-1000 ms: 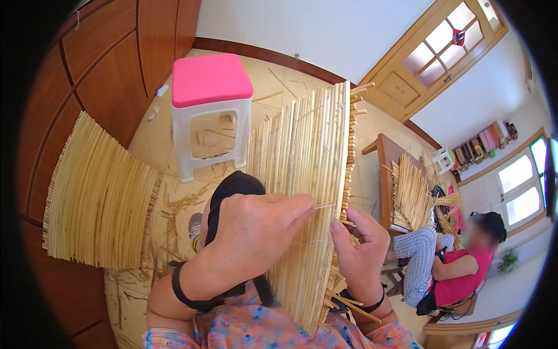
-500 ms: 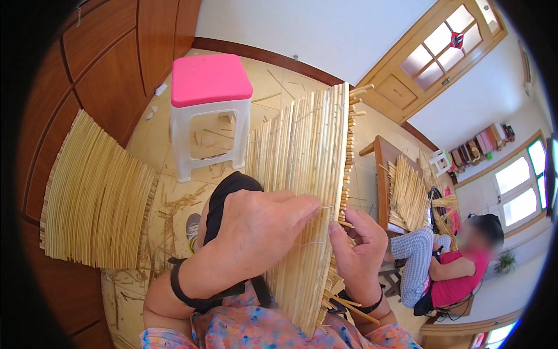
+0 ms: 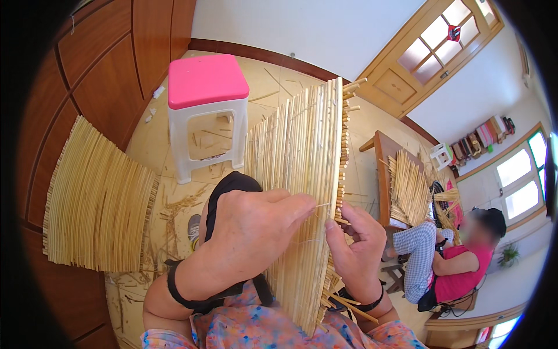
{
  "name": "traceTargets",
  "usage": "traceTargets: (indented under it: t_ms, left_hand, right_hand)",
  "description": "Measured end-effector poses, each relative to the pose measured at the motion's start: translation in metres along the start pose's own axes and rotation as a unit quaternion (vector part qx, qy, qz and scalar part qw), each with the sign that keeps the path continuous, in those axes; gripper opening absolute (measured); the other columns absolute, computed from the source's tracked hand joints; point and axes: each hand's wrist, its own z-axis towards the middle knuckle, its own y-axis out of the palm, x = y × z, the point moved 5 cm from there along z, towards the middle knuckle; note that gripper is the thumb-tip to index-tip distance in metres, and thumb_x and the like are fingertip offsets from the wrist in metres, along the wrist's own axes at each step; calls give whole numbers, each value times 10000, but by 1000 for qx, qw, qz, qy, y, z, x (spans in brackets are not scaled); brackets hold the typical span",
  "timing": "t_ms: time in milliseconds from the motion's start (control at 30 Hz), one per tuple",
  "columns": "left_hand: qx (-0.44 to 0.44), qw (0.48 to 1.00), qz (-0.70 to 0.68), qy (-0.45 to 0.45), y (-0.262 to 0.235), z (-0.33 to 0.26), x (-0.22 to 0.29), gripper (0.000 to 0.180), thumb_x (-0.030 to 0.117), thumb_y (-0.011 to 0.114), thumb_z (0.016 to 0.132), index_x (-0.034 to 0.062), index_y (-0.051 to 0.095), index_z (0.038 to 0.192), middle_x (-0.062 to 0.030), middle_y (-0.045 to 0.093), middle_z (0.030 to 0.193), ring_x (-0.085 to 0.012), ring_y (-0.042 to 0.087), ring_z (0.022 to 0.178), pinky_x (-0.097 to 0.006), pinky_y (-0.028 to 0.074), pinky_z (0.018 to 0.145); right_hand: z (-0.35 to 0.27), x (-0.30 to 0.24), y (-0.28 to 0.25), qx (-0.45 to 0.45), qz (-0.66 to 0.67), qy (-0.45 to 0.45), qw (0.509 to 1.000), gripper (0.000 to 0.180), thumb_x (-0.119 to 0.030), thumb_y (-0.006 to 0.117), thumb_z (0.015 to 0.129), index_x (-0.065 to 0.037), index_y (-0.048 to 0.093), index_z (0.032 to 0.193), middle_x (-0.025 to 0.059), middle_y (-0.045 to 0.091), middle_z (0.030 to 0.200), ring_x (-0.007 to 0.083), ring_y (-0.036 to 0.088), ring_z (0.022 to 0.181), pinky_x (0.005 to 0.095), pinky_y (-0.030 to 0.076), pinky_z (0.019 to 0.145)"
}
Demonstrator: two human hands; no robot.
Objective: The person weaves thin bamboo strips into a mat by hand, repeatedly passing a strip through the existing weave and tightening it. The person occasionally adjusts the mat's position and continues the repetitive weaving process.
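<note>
A woven mat of pale straw stalks (image 3: 302,151) stands on edge across my lap, its ragged ends toward the right. My left hand (image 3: 250,230) lies on the mat's face with thumb and fingers pinched on a thin needle-like pin (image 3: 321,205) at the mat's right edge. My right hand (image 3: 354,253) grips that same edge from the other side, fingers curled around the stalk ends, thumb close to the pin. A black band sits on each wrist.
A white plastic stool with a pink seat (image 3: 207,81) stands on the tiled floor ahead. A second straw mat (image 3: 96,200) leans at the left against wooden cupboards (image 3: 110,64). At the right a seated person in pink (image 3: 459,262) works beside a wooden table (image 3: 383,168) with more straw.
My left hand has shifted slightly along the mat's edge, still pinching the pin. My right hand has kept its grip on the edge.
</note>
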Motion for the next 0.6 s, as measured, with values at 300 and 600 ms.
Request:
traceTargets:
  t_ms: [300,600]
  left_hand:
    - [-3,1000,7,2,-1,1,1,93,111,762,859,90,760,949,-88,645,689,-263,634,579,-352,485,506]
    - [-8,1000,10,5,-2,1,0,79,132,672,866,115,703,936,-90,631,691,-315,639,561,-395,504,485]
  right_hand:
    - [2,-3,0,-1,0,-11,1000,308,-2,735,800,85,697,1093,148,640,738,203,644,639,295,540,626]
    - [1,-4,1,6,-4,-19,1000,311,-2,733,788,76,701,1087,139,640,735,209,643,636,298,531,623]
